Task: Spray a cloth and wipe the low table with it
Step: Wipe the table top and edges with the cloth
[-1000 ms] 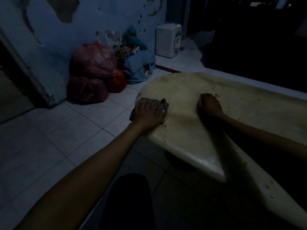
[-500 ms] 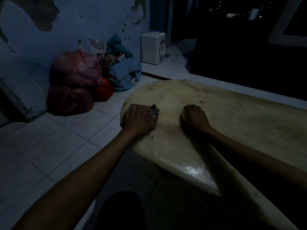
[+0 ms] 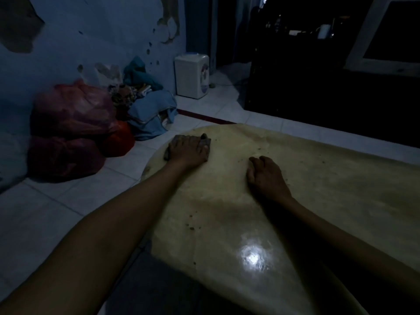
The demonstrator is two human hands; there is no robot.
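Two red bags beside table

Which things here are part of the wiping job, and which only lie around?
Part of the job:
- cloth, pressed flat under the left hand
- low table
- right hand, resting on the tabletop

Only lying around:
- red plastic bags
- blue fabric pile
- white appliance

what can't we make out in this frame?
- Head view: most of the cloth is hidden under the left hand.
- Right side of the low table is cut off by the frame edge.
- Room behind the table is too dark to read.
- Right hand: its fingers curl under, tips hidden.
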